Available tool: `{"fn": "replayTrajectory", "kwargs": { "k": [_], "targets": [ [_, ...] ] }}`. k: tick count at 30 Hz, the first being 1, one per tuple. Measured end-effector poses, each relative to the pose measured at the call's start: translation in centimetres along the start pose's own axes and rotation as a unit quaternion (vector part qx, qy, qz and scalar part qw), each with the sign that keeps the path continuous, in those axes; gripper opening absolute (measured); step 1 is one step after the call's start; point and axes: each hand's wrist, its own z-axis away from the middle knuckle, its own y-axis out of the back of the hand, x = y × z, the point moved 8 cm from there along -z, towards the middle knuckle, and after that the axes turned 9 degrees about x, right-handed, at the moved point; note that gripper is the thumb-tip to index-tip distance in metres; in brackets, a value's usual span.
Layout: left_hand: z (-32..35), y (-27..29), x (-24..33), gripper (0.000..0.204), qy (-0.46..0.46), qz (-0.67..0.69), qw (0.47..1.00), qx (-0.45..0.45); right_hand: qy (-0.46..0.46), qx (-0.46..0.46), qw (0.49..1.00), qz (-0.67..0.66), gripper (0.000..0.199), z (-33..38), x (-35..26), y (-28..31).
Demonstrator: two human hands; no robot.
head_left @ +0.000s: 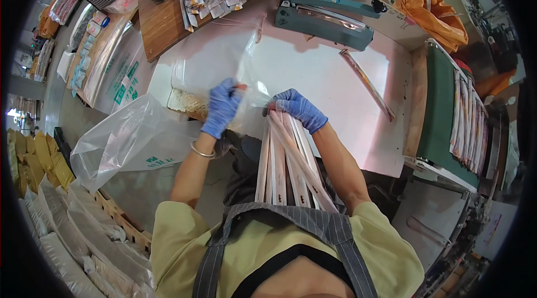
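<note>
The table stretches before you, its near edge close to your body, which seems to spare both hands a long reach. The green belt stands off the table's right end, apart from your hands. Clear plastic lies over the table's left part, running up to your left hand. The sealer rests along the far side, probably to leave your hands room. The bundle of long strips hangs from your right hand, its lower ends fanned out before your apron; holding it by the top ends likely keeps those together. Your right fingers are closed round these ends. Your left fingers are curled beside the plastic; whether they pinch it cannot be told. One loose packet lies aslant on the table, untouched, nearer you than the sealer.
</note>
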Motion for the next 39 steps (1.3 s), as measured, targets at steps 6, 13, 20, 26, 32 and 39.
{"fn": "replayTrajectory", "kwargs": {
  "k": [6,13,20,26,32,39],
  "targets": [
    [1.4,3.7,3.2,0.010,-0.061,-0.038,0.993,0.095,0.011,0.006,1.000,-0.029,0.027,0.2,-0.5,0.2],
    [2.5,-4.4,-0.2,0.026,-0.034,-0.367,0.898,-0.240,0.004,-0.005,1.000,-0.017,0.023,-0.3,-0.8,-0.9],
    [-2.7,-2.4,-0.6,0.031,-0.070,-0.451,0.890,0.016,0.033,0.012,0.998,-0.042,0.029,0.9,-0.8,1.8],
    [-6.7,-2.3,-2.9,0.052,-0.121,-0.481,0.867,0.047,0.015,0.088,0.995,-0.054,0.018,4.0,-1.0,5.4],
    [2.6,-13.5,7.3,0.056,-0.324,-0.452,0.790,-0.260,0.034,0.048,0.989,-0.136,0.034,4.7,-1.1,5.5],
    [10.0,-10.7,7.0,0.056,-0.407,-0.254,0.867,-0.136,0.024,0.208,0.938,-0.277,0.056,4.9,2.8,8.7]
  ]
}}
